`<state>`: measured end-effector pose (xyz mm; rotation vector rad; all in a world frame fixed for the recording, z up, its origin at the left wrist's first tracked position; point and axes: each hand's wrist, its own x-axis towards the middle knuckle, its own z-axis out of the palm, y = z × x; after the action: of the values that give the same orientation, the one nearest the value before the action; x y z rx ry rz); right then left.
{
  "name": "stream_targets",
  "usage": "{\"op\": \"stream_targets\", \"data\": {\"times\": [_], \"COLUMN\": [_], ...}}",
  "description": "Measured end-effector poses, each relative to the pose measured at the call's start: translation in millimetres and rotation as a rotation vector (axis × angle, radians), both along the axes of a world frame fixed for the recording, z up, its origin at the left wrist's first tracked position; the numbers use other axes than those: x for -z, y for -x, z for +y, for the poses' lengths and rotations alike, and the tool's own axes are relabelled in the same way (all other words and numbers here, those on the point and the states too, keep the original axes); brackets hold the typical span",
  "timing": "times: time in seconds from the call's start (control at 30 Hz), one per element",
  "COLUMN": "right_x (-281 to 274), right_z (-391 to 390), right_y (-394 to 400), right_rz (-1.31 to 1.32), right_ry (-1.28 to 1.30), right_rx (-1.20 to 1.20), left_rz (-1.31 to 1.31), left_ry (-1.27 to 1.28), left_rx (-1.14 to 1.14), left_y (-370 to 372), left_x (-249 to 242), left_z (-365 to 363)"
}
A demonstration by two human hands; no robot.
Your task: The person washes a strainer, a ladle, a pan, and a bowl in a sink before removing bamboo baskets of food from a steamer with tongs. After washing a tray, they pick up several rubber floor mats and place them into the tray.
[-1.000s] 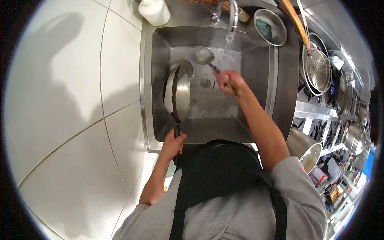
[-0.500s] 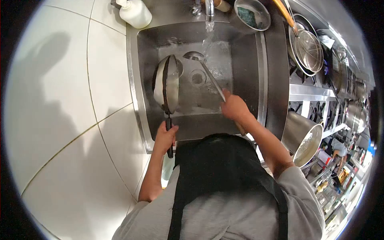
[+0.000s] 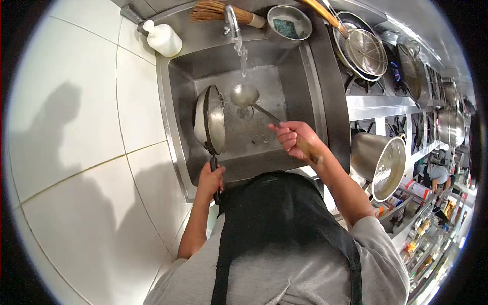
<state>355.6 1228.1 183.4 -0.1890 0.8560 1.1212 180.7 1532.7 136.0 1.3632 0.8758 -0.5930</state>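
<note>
White tiles [image 3: 143, 109] are by your sink [image 3: 299, 94]. Your left hand [image 3: 209, 181] grips a pan [image 3: 216, 122], your right hand [image 3: 297, 140] a ladle [image 3: 265, 114], its bowl [image 3: 244, 95] now showing rounder.

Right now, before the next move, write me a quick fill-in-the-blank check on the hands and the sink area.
1. The left hand grips the pan by its black ____.
2. The right hand holds a metal ____.
3. Water runs from the ____ into the sink.
4. The scrub pad inside the round metal container is coloured ____.

Missing words: handle; ladle; faucet; green.
</note>
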Motion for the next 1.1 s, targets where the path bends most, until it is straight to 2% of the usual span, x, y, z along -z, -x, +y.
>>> {"op": "stream_targets", "data": {"times": [0.07, 0.23, 0.3, 0.37, 0.4, 0.47, 0.53, 0.63, 0.7, 0.73, 0.8, 0.83, 0.9, 0.97, 1.03, 1.1], "right_x": [-6, -26, -36, -46, -50, -58, -70, -108, -106, -107, -109, -104, -88, -99, -97, -112], "right_z": [-3, -4, 0, 14, 20, 23, 13, -16, -36, -41, -44, -45, -48, -47, -54, -60], "right_y": [9, 31, 35, 45, 52, 67, 83, 107, 117, 120, 124, 131, 145, 151, 163, 174], "right_rz": [-0.086, -0.197, -0.293, -0.485, -0.574, -0.723, -0.82, -0.773, -0.864, -0.942, -1.09, -1.276, -1.648, -1.602, -1.601, -1.517], "right_ry": [0.05, 0.016, 0.082, 0.289, 0.398, 0.442, 0.424, 0.413, 0.549, 0.626, 0.816, 0.971, 1.29, 1.31, 1.381, 1.411], "right_rx": [-0.036, -0.097, -0.168, -0.327, -0.403, -0.49, -0.529, -0.52, -0.645, -0.74, -0.921, -0.925, -0.9, -0.923, -0.919, -1.06], "left_rz": [-0.024, -0.067, -0.08, -0.095, -0.106, -0.121, -0.162, -0.198, -0.231, -0.258, -0.257, -0.253, -0.246, -0.26, -0.184, -0.249], "left_ry": [-0.03, 0.191, 0.397, 0.686, 0.759, 0.913, 0.832, 0.759, 0.739, 0.794, 0.864, 0.896, 0.769, 0.587, 0.258, -0.074], "left_rx": [0.027, -0.035, -0.107, -0.21, -0.198, -0.172, -0.131, -0.145, -0.168, -0.13, -0.195, -0.224, -0.186, -0.088, -0.031, 0.154], "left_y": [8, 10, 8, 10, 10, 13, 6, -11, -25, -31, -32, -31, -14, 10, 31, 48], "left_x": [6, 4, 4, 23, 27, 35, 27, 20, 35, 40, 37, 29, 16, 9, 1, 21], "left_z": [-2, -12, -14, -15, -20, -35, -54, -73, -71, -65, -60, -59, -57, -54, -56, -47]}}
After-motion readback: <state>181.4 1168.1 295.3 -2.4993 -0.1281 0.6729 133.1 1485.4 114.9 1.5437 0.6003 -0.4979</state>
